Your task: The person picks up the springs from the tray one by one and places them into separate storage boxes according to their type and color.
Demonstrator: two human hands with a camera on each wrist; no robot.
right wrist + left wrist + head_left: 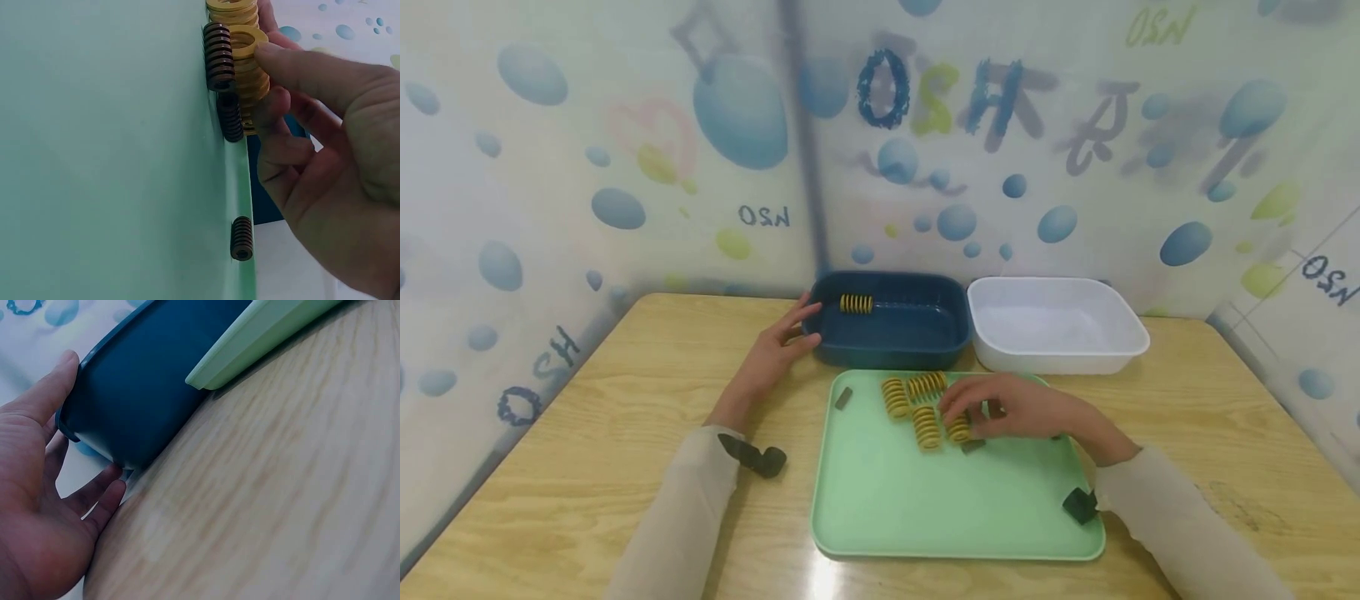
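Note:
My right hand point(1011, 406) pinches a yellow coil spring point(958, 429) between thumb and fingers over the green tray point(887, 508). In the right wrist view, my thumb lies at the top end of that spring point(250, 69). Beside it on the tray are another three yellow springs, one of them an upright-looking spring point(927, 427). My left hand point(772, 354) rests at the left end of the dark blue dish point(887, 357), fingers spread and touching its rim and side. A single yellow spring point(856, 304) lies inside that dish.
Small brown springs lie on the tray, one brown spring point(843, 398) near its left edge and another brown spring point(242, 239) along its rim. A white dish point(1060, 362) stands right of the blue one. A printed curtain point(887, 208) closes off the table's back.

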